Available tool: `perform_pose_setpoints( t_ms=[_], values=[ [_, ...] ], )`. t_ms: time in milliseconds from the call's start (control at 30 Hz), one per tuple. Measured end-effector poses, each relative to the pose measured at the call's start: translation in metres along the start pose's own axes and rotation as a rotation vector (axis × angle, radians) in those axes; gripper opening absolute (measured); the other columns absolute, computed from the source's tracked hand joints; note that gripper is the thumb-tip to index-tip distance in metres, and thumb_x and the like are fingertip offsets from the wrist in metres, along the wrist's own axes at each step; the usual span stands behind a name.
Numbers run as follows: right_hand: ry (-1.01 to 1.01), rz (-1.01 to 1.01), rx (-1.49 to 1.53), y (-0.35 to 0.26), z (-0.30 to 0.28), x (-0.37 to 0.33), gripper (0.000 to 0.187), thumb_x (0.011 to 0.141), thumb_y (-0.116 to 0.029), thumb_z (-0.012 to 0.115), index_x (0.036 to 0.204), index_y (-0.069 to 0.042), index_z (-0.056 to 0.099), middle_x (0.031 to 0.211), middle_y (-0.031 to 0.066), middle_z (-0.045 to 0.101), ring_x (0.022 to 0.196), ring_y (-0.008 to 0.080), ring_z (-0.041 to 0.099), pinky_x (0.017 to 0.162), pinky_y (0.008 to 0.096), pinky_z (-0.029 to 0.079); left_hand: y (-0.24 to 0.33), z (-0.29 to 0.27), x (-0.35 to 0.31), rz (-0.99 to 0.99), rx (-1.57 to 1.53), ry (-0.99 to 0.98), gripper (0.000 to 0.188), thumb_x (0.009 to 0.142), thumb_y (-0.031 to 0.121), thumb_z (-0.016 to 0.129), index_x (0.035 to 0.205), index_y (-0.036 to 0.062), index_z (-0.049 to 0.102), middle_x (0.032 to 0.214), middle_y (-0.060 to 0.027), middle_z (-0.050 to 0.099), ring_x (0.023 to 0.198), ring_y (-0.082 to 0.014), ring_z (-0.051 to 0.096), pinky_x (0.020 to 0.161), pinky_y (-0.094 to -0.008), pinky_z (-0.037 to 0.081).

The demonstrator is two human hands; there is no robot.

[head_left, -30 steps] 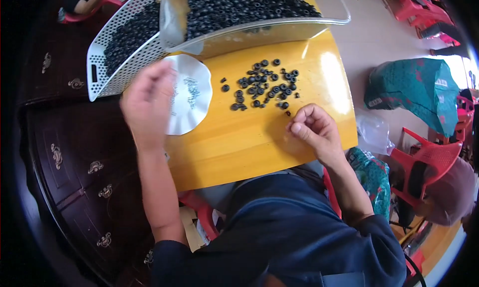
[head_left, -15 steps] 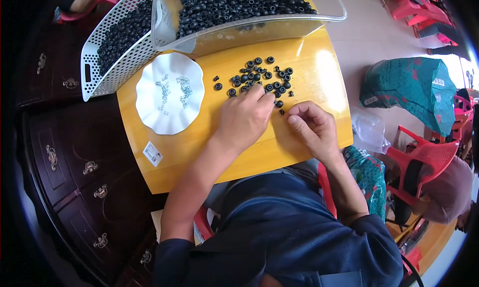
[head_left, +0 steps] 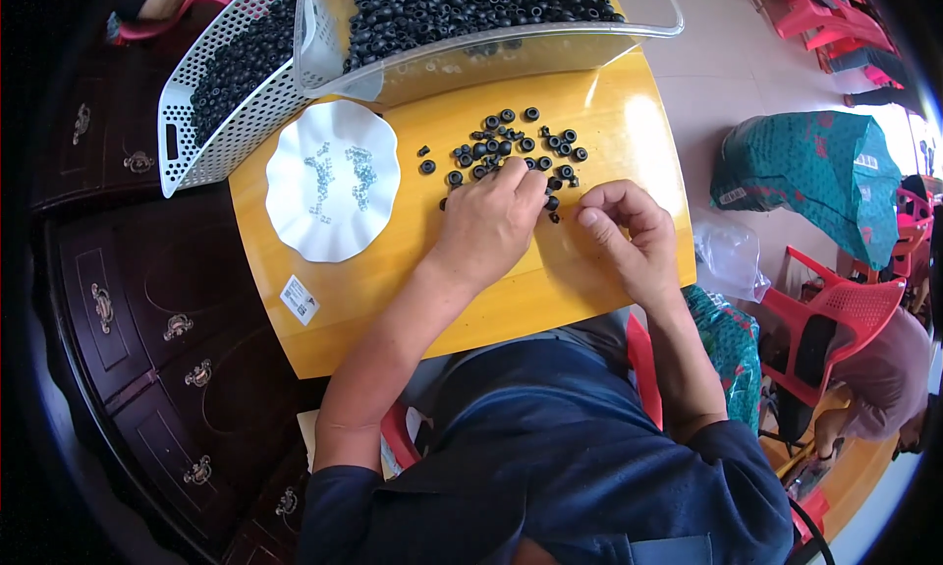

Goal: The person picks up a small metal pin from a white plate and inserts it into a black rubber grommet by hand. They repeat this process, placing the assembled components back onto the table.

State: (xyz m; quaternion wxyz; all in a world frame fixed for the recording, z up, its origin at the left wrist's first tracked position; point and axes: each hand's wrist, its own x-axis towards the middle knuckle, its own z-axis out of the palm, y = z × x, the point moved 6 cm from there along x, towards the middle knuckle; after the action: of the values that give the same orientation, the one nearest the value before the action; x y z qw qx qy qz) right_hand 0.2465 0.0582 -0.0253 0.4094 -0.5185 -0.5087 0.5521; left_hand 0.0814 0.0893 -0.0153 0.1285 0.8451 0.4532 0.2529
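Your left hand (head_left: 494,216) curls down at the black parts (head_left: 506,146) mid-frame, grip hidden, right hand (head_left: 637,239) loosely curled centre-right, can't tell if holding; parts and plate (head_left: 339,239), left of centre, probably sit close for easy reach.

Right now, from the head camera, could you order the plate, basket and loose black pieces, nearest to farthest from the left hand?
From the left hand:
1. Loose black pieces: right beside it.
2. White plate: to its left.
3. Perforated basket: upper left.
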Motion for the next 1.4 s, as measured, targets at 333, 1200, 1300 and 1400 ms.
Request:
perform_pose_setpoints(
  t_ms=[333, 1200, 1300, 1400],
  values=[
    [-0.023, 0.094, 0.152, 0.012, 0.009, -0.009, 0.011, 0.099, -0.008, 0.065, 0.107, 0.0, 0.063, 0.092, -0.0005, 0.066, 0.082, 0.0047, 0.058, 0.075, 0.0206, 0.047, 0.009, -0.034, -0.014, -0.103, -0.216, 0.061, 0.016, 0.086, 0.007, 0.073, 0.099, 0.0059, 0.064, 0.089, -0.0082, 0.065, 0.073, -0.0287, 0.068, 0.061, -0.0379, 0.054],
    [0.158, -0.327, -0.928, -0.019, 0.032, 0.016, 0.02, 0.082, -0.018, 0.079, 0.095, -0.007, 0.069, 0.082, 0.0077, 0.068, 0.066, 0.0235, 0.068, 0.06, 0.0354, 0.054, 0.011, -0.013, -0.077, -0.589, -1.488, 0.074, 0.019, 0.097, -0.002, 0.061, 0.115, -0.0039, 0.061, 0.1, -0.0083, 0.069, 0.086, -0.0083, 0.065, 0.076, -0.0228, 0.057],
    [0.164, -0.326, -0.938, -0.018, 0.032, 0.016, 0.018, 0.082, -0.017, 0.078, 0.093, -0.007, 0.069, 0.081, 0.0076, 0.068, 0.064, 0.022, 0.067, 0.059, 0.0349, 0.053, 0.007, -0.013, -0.079, -0.591, -1.452, 0.072, 0.02, 0.097, -0.002, 0.061, 0.117, -0.0041, 0.063, 0.101, -0.0086, 0.069, 0.088, -0.0087, 0.066, 0.076, -0.0236, 0.057],
    [0.133, -0.285, -0.755, -0.018, 0.026, 0.015, 0.017, 0.086, -0.016, 0.076, 0.096, -0.005, 0.068, 0.08, 0.0056, 0.066, 0.064, 0.0151, 0.063, 0.06, 0.0301, 0.051, 0.007, -0.014, -0.079, -0.607, -1.438, 0.078, 0.019, 0.097, -0.001, 0.062, 0.116, -0.0044, 0.064, 0.101, -0.0092, 0.071, 0.089, -0.0093, 0.066, 0.076, -0.0245, 0.058]
  ],
)
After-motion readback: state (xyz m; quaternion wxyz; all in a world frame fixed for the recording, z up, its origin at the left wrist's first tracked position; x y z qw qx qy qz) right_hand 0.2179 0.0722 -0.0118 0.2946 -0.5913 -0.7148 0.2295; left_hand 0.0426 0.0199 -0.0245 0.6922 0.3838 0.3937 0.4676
